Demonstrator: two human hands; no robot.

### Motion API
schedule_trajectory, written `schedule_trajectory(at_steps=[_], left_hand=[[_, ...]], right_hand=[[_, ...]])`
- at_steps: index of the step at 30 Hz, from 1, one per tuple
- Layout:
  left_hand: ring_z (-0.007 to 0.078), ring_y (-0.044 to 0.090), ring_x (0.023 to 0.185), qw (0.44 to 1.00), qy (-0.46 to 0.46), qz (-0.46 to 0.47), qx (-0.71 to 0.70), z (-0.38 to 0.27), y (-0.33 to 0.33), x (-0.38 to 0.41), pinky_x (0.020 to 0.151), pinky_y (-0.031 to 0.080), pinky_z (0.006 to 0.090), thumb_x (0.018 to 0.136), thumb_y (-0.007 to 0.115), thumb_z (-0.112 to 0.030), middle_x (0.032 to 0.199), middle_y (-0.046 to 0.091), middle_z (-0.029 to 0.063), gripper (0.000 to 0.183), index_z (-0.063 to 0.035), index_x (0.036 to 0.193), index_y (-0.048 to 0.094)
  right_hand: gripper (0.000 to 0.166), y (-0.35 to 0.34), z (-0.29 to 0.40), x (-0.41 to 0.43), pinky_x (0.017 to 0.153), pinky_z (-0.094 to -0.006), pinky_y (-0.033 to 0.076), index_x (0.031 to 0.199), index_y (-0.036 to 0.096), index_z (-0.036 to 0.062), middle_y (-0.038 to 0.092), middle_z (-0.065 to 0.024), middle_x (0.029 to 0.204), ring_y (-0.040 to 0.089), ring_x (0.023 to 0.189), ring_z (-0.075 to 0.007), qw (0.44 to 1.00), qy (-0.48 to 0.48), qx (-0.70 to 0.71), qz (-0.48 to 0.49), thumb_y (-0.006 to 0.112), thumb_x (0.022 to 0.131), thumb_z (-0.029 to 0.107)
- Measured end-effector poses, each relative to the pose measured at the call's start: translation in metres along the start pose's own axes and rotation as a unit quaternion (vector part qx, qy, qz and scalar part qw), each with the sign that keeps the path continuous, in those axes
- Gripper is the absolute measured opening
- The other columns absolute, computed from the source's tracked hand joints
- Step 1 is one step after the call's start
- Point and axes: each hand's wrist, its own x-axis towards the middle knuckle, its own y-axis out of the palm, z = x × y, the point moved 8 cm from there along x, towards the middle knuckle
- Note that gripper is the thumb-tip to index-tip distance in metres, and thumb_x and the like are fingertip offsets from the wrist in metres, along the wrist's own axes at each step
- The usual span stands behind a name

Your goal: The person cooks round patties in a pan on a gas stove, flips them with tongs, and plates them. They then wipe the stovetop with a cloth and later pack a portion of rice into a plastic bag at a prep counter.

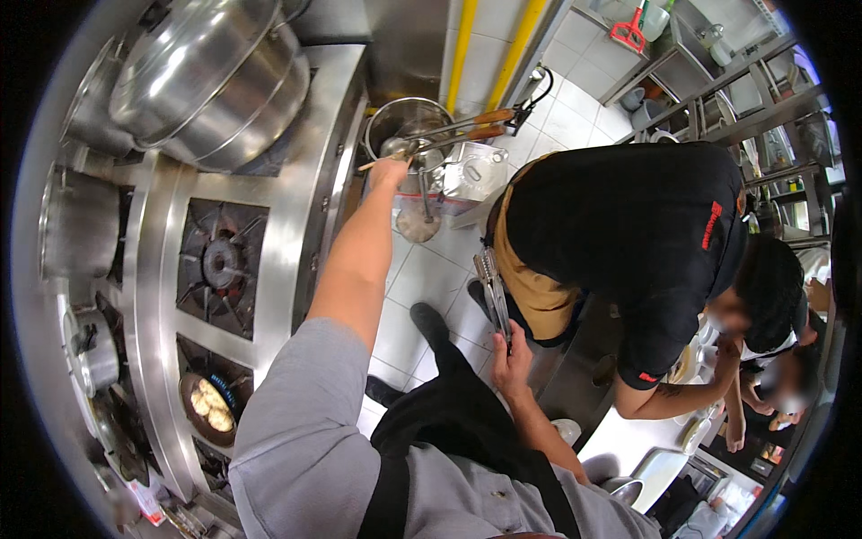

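My left hand [389, 172] reaches to the rim of a round metal pot [408, 101] and closes around a thin wooden utensil [367, 166]. Long-handled utensils with wooden grips [495, 116] lie across this pot, and ladles rest inside it. In my right hand [512, 360], held low in front of me, is a pair of metal tongs [493, 290] pointing away from me. On the stove at left, a small frying pan [190, 423] holds several pale, browned pieces of food [211, 405] over a blue flame.
A steel range [279, 222] with an unlit-looking burner [222, 264] and large pots [209, 87] runs along the left. A co-worker in black [606, 209] bends over a counter [623, 438] close on the right. A metal lid [475, 171] lies beside the utensil pot.
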Motion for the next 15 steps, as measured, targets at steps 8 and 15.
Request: schedule_trajectory(at_steps=[8,15], left_hand=[[0.0220,0.070,0.069,0.969,0.024,0.114,-0.219,0.017,0.035,-0.005,0.065,0.054,0.0363,0.087,0.063,-0.038,0.078,0.071,0.0149,0.040,0.0017,0.088,0.070],[0.0180,0.055,0.122,0.808,0.083,0.392,-0.432,0.087,-0.036,-0.333,0.101,0.045,0.0350,0.095,0.062,-0.035,0.137,0.056,0.0071,0.056,-0.0079,0.142,0.049]], right_hand=[[0.035,0.005,0.007,0.027,0.072,-0.0345,0.051,0.125,0.053,-0.0041,0.065,-0.0136,0.087,0.063,0.077,-0.0219,1.000,-0.003,0.023,0.006,0.056,0.099,0.018],[0.029,0.082,0.054,0.036,0.055,-0.0237,0.042,0.117,0.055,-0.0025,0.055,-0.0012,0.073,0.050,0.061,-0.0073,0.964,-0.078,0.192,0.166,0.047,0.104,0.023]])
